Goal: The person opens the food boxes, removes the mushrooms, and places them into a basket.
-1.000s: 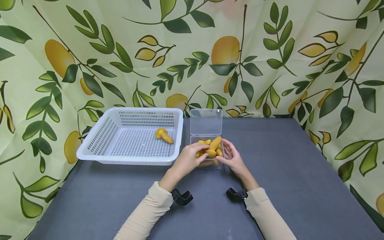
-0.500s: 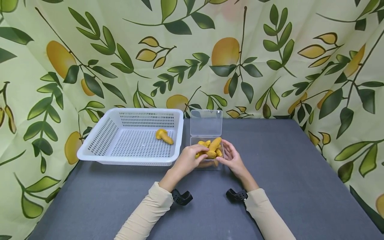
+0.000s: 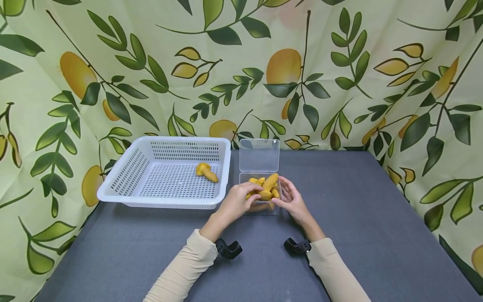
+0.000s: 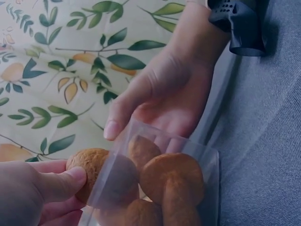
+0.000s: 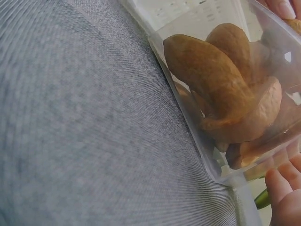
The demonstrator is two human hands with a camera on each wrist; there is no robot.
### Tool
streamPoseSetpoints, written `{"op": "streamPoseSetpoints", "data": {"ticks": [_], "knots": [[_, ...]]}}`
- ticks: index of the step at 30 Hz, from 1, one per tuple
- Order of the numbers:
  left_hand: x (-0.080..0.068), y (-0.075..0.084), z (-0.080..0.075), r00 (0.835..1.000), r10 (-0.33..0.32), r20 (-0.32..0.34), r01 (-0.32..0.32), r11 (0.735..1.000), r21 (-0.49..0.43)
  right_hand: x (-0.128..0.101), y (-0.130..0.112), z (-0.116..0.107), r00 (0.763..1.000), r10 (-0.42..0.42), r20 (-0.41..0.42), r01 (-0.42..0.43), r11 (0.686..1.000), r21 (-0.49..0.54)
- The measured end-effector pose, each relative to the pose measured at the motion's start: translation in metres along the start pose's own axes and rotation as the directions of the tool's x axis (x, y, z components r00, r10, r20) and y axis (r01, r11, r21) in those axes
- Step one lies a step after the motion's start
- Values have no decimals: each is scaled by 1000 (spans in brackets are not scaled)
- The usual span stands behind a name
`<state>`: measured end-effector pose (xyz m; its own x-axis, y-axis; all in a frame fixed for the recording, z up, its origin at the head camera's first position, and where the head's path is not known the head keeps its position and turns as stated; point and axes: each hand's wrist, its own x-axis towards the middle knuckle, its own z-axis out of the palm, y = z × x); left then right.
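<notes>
A clear plastic box (image 3: pixel 260 206) with its lid (image 3: pixel 259 154) standing open sits mid-table, filled with several yellow-brown knobbly pieces (image 3: pixel 268 183). My left hand (image 3: pixel 252 193) pinches one piece (image 4: pixel 87 169) at the box's left edge between thumb and fingers. My right hand (image 3: pixel 282 193) holds the box's right side, thumb at the near corner and fingers along the wall. In the left wrist view the right hand (image 4: pixel 155 94) lies against the box (image 4: pixel 207 160). The right wrist view shows the pieces (image 5: pixel 216 80) through the box wall.
A white slotted basket (image 3: pixel 124 176) stands left of the box, touching it, with one yellow piece (image 3: pixel 206 171) inside. The grey tabletop (image 3: pixel 358 209) stretches to the right and front. A leaf-and-lemon print cloth (image 3: pixel 339 84) hangs behind and on both sides.
</notes>
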<state>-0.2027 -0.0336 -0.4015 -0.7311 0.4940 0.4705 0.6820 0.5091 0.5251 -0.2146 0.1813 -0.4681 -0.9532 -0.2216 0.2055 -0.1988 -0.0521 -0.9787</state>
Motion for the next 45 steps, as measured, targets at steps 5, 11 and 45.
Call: {"op": "streamPoseSetpoints", "data": {"ticks": [5,11,45], "knots": [[0,0,-1,999,33,-39,-32,999,14,1,1,0,1000,-2,0,2,1000,-10],[0,2,-4,997,51,-55,-51,999,6,0,0,0,1000,8,1,-8,1000,-24],[-2,-17,-61,985,3,-174,15,995,102,1,-2,-2,999,-21,50,26,995,-94]]}}
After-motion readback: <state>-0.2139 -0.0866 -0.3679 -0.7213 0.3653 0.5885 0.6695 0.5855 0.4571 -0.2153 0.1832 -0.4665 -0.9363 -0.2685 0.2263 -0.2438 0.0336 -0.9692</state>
